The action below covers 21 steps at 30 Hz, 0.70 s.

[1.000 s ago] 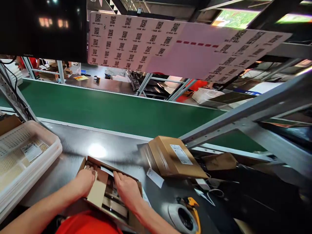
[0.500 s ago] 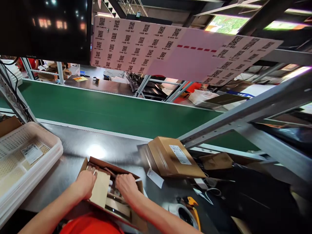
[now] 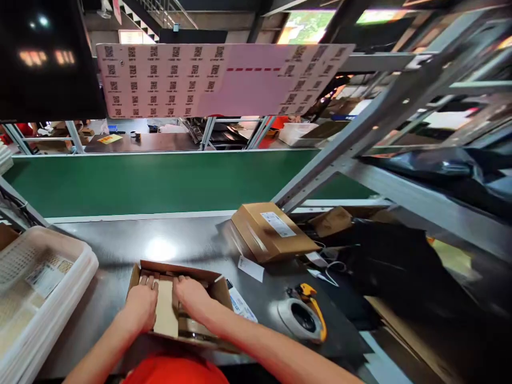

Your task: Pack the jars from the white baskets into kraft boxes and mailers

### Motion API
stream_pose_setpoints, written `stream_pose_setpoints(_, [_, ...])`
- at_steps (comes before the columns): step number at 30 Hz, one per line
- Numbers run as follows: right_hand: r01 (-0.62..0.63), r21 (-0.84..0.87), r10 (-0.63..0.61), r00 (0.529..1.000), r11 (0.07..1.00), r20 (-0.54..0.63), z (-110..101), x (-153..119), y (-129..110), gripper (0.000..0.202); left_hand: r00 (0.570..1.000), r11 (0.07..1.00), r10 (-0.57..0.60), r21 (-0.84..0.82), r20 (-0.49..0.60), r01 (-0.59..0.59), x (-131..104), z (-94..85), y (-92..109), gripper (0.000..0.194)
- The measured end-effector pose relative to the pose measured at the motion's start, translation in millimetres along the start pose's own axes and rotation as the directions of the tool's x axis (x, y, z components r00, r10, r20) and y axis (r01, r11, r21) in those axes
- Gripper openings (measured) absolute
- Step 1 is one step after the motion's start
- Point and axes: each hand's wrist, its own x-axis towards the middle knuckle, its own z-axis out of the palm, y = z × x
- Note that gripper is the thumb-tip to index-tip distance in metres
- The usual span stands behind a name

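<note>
An uncovered brown cardboard box (image 3: 221, 294) sits on the metal bench right in front of me. Inside it stands a flat-topped tan cardboard piece (image 3: 165, 314), with other brown and clear-looking contents to its right. My left hand (image 3: 142, 305) reaches into the box, fingers bent down along the piece's left edge. My right hand (image 3: 191, 296) is closed at the piece's upper right edge, its fingertips partly hidden. A white and blue printed packet (image 3: 241, 304) lies against the box's right side.
A white plastic basket (image 3: 78, 266) stands at left. A labelled carton (image 3: 276, 234), a white slip (image 3: 250, 268), a tape roll (image 3: 301, 317) with a yellow-handled tool (image 3: 314, 304) lie at right. Behind runs a green conveyor (image 3: 168, 184). A slanted metal strut (image 3: 344, 128) crosses the right.
My right hand has shifted left, from the box's middle contents to the tan piece's edge. My left hand stays on its left side. The view has turned right and levelled.
</note>
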Motion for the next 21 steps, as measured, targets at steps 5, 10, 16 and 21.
stream_pose_setpoints(5, [0.123,0.199,-0.048,0.937,0.972,-0.346,6.4,-78.9,19.0,0.049,0.945,0.989,0.108,-0.061,-0.310,-0.133,-34.8,21.6,-13.0,0.042])
stream_pose_setpoints(10, [-0.331,0.643,0.696,0.545,0.691,-0.467,61.5,-151.3,19.6,0.055,0.695,0.981,-0.161,-0.192,-0.701,0.034,-60.6,79.1,-36.6,0.062])
stream_pose_setpoints(16, [-0.199,0.639,0.293,0.955,0.743,-0.043,37.8,-141.2,-2.7,0.071,0.953,0.987,0.144,-0.033,-0.266,-0.158,-54.5,59.7,-14.3,0.072])
stream_pose_setpoints(21, [-0.217,0.587,0.273,0.962,0.780,-0.007,4.8,-116.6,21.0,0.025,0.952,0.972,0.220,0.132,-0.212,-0.195,-23.8,30.0,-1.1,0.063])
